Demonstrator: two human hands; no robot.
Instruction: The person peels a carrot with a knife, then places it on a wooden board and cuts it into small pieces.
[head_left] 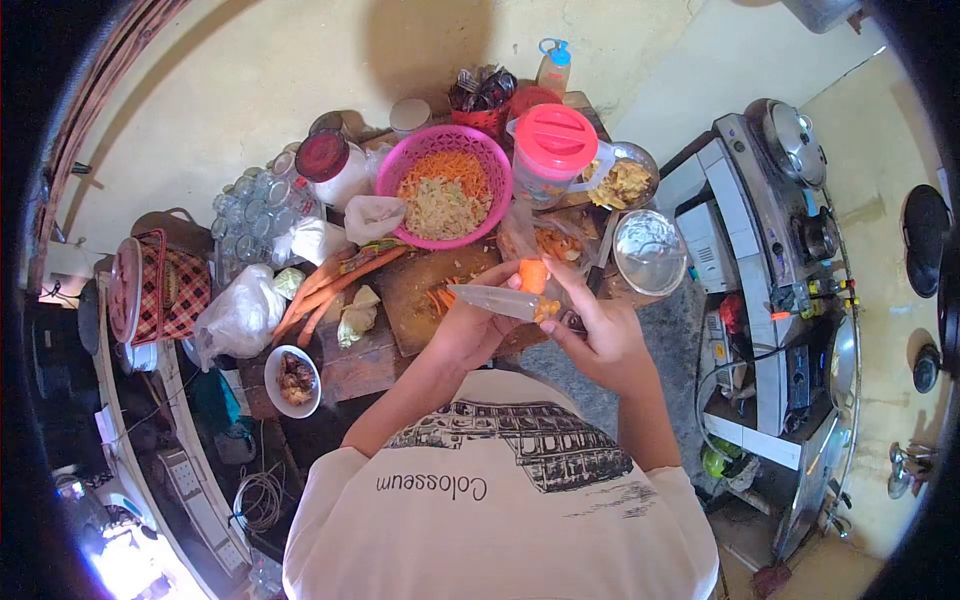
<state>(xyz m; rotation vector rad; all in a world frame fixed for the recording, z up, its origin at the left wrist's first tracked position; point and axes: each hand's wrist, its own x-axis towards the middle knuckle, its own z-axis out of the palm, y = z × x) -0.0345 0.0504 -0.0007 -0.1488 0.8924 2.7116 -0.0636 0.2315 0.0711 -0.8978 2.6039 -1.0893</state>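
My left hand is closed around a short piece of orange carrot, partly hidden by the fingers. My right hand grips a knife whose broad blade points left, lying across the front of my left hand. A bit of carrot peel clings near the blade by my right thumb. Below and beyond the hands lies a wooden cutting board with cut carrot strips on it. A plastic bag with peelings sits just past my right hand.
A pink basin of shredded carrot and chopped cabbage stands behind the board. Whole carrots lie left, near a white bowl. A pink-lidded pitcher and a metal bowl stand right; a gas stove is farther right.
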